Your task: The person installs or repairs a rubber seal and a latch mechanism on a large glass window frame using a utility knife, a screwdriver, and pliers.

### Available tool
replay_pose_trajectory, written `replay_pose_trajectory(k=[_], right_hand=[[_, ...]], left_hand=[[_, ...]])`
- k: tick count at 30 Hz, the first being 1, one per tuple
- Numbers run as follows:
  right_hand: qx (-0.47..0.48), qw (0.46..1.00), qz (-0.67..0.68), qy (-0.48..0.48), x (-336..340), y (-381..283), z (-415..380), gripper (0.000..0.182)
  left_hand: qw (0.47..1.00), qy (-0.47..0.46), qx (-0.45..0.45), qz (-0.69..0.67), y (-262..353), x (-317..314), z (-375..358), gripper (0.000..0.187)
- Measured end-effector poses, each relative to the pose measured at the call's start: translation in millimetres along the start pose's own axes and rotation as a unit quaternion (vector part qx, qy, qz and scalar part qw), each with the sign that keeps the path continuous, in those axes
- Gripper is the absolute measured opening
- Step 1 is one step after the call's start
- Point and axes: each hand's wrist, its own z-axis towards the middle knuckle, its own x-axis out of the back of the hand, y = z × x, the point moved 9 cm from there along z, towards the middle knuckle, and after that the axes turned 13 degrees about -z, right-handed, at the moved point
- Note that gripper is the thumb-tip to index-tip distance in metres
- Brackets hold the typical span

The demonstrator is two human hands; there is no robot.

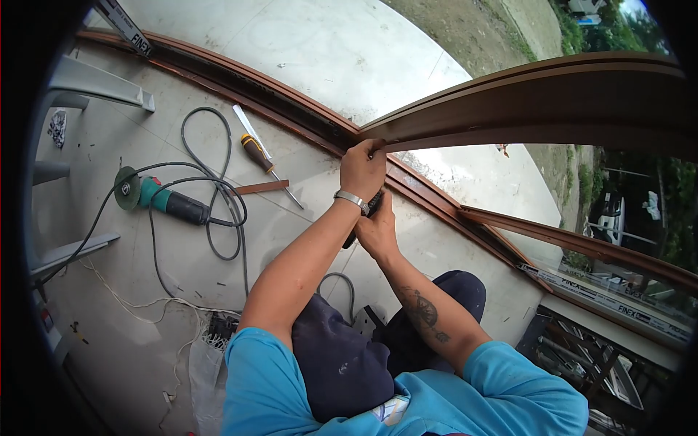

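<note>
My left hand (363, 173), with a metal-band watch (352, 200) at its wrist, is closed at the lower end of the upright brown door panel (523, 109). What its fingers pinch is hidden. Just below it, my right hand (379, 227) is wrapped round a black tool (350, 238), mostly covered by the hands and wrist, so its kind does not show. Both hands are over the brown floor track (320, 129). To their left, a screwdriver (258, 155) with a brown and yellow handle lies on the tiles beside a short brown strip (262, 187).
A green angle grinder (171, 201) rests on the floor amid its looped grey cord (230, 138). Plastic chair legs (102, 78) stand at left. White wires (178, 312) and a clear plastic bag (206, 378) lie nearer me. At right is a dark metal rack (589, 356).
</note>
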Motion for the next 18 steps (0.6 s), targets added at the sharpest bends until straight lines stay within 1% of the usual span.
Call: replay_pose_trajectory(k=[1, 2, 3, 4, 6, 7, 8, 9, 10, 11, 12, 13, 14, 15, 16, 18], right_hand=[[0.027, 1.0, -0.005, 0.012, 0.1, -2.3, 1.4, 0.061], [0.026, 1.0, -0.007, 0.01, -0.6, 1.1, 0.7, 0.061], [0.011, 0.999, 0.032, -0.007, -0.8, 2.6, -0.6, 0.06], [-0.004, 0.997, 0.069, -0.023, -0.4, 4.1, -2.2, 0.059], [0.006, 0.998, 0.056, -0.022, 2.6, 4.8, -4.5, 0.062], [-0.008, 0.998, 0.05, -0.035, -0.8, 12.3, -5.3, 0.061], [-0.022, 0.998, 0.043, -0.048, -4.5, 19.4, -4.6, 0.06], [-0.022, 0.998, 0.042, -0.049, -7.0, 27.1, -1.9, 0.06], [0.011, 0.998, 0.014, -0.052, -10.1, 28.1, -0.1, 0.058], [0.042, 0.997, -0.013, -0.055, -13.1, 30.4, -1.8, 0.057], [0.04, 0.998, -0.013, -0.054, -11.7, 27.8, -4.9, 0.057], [-0.012, 0.999, -0.017, -0.038, -7.4, 32.9, -6.1, 0.059], [-0.062, 0.998, -0.02, -0.02, -2.0, 37.3, -7.1, 0.061], [-0.067, 0.997, -0.038, -0.013, 0.5, 38.7, -7.3, 0.055], [-0.066, 0.997, -0.04, -0.01, 3.2, 39.5, -6.8, 0.055], [-0.093, 0.994, -0.057, -0.021, 3.4, 44.3, -7.9, 0.054]], left_hand=[[0.993, -0.032, -0.041, 0.106, 2.8, -9.1, -4.3, 0.028], [0.972, -0.064, -0.081, 0.21, 4.2, -20.2, -7.8, 0.029], [0.966, -0.085, -0.129, 0.208, 8.9, -30.4, -8.3, 0.03], [0.967, -0.084, -0.128, 0.206, 5.9, -35.5, -9.3, 0.03], [0.965, -0.075, -0.126, 0.218, 7.7, -43.6, -11.4, 0.027], [0.96, -0.056, -0.164, 0.221, 19.1, -43.6, -15.0, 0.027], [0.96, -0.055, -0.165, 0.22, 23.0, -41.7, -17.4, 0.027], [0.951, -0.104, -0.26, 0.131, 46.3, -46.6, -29.2, 0.025], [0.924, -0.153, -0.348, 0.041, 72.2, -47.6, -43.6, 0.025], [0.912, -0.166, -0.369, 0.058, 85.6, -48.7, -46.8, 0.024], [0.913, -0.168, -0.367, 0.058, 81.3, -49.1, -44.5, 0.024], [0.959, -0.066, -0.27, 0.061, 64.2, -33.9, -25.1, 0.024], [0.983, 0.035, -0.167, 0.063, 45.1, -17.3, -13.2, 0.024], [0.991, 0.065, -0.113, 0.042, 33.7, -8.4, -8.0, 0.026], [0.997, 0.045, -0.047, 0.05, 19.1, -7.6, -4.7, 0.027], [0.998, 0.032, -0.036, 0.039, 10.9, -10.5, -1.5, 0.027]])
